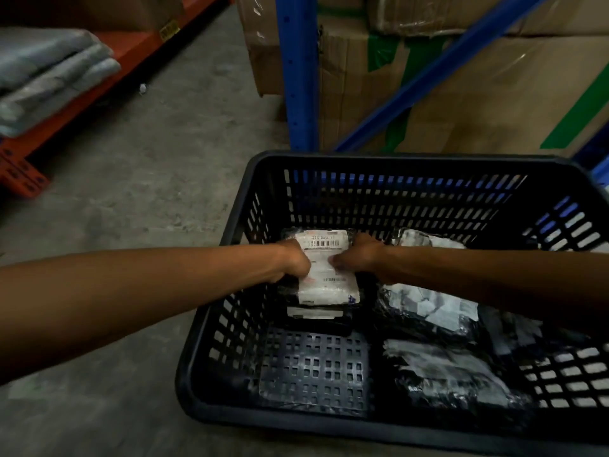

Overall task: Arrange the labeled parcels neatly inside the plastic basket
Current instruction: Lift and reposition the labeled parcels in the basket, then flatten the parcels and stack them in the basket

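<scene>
A black slotted plastic basket (211,328) stands on the concrete floor. In its far left corner lies a black parcel with a white barcode label (326,288), stacked on another labeled parcel below it. My left hand (295,260) grips its left edge and my right hand (357,257) presses on its right side, fingers curled onto the label. More black parcels with white labels lie along the right side of the basket: one under my right forearm (425,308), another nearer me (451,377). The near left part of the basket floor is bare.
A blue rack upright (298,74) and a diagonal brace stand just behind the basket, with taped cardboard boxes (478,94) stacked behind them. An orange shelf (125,57) with folded grey packs (49,74) runs along the left. Concrete floor lies between.
</scene>
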